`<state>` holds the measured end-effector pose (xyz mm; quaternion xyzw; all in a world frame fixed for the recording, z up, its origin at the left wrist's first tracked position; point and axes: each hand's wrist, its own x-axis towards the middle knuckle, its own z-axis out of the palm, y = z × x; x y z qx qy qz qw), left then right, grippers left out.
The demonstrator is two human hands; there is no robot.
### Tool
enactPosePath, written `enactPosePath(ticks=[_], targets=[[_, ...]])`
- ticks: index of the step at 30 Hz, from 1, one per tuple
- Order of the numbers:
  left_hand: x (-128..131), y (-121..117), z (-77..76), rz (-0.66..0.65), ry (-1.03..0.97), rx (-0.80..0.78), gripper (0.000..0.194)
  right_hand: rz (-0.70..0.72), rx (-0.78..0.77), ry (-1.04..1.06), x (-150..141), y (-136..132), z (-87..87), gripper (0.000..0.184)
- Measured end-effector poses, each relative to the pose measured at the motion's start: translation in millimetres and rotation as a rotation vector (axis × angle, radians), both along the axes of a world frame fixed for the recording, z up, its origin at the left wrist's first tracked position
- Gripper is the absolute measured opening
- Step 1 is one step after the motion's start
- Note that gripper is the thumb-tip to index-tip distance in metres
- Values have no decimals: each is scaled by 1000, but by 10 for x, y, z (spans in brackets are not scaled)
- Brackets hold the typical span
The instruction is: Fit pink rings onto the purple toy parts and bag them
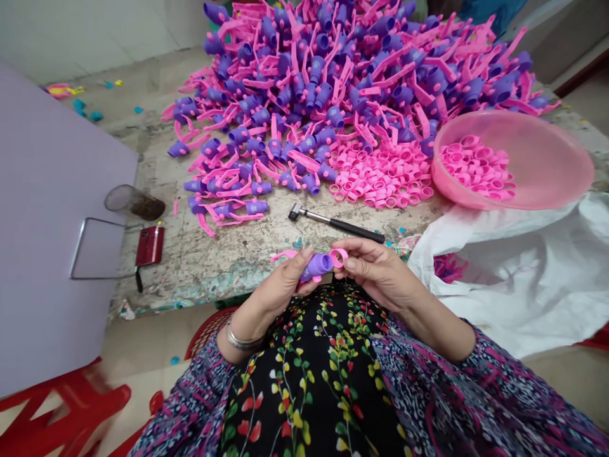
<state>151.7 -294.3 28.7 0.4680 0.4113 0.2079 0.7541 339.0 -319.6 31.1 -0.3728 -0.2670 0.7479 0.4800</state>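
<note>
A paint-flecked table (252, 247) is stretching across the scene; a black-handled hammer (356, 230) is lying near its middle; on the left, a clear glass (124, 198) is holding something dark, and a small red object (150, 245) is resting nearer; a metal wire frame (78, 249) is standing out against a lilac panel (52, 190); teal scraps (79, 105) are lying at the far left; a red plastic stool (61, 406) is standing near left on the floor (137, 346); white sheeting (518, 279) is draping at the right.

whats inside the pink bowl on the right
The pink bowl holds a heap of small pink rings, gathered toward its left side. Whatever lies under the heap is covered by the upper rings.
</note>
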Motion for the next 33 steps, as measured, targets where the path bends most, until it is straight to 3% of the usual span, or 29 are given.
enactPosePath(ticks=[12,20,26,33], targets=[[-12,-5,-20,56,133,-73,60,-5,181,-207,23,-13,-128,26],[34,-22,-34,108,192,-103,61,-11,215,-277,9,0,-167,24],[101,-42,5,157,226,-46,56,-35,278,-384,-6,11,-198,24],[121,-38,-70,195,271,64,47,-65,382,-498,6,24,-223,18]])
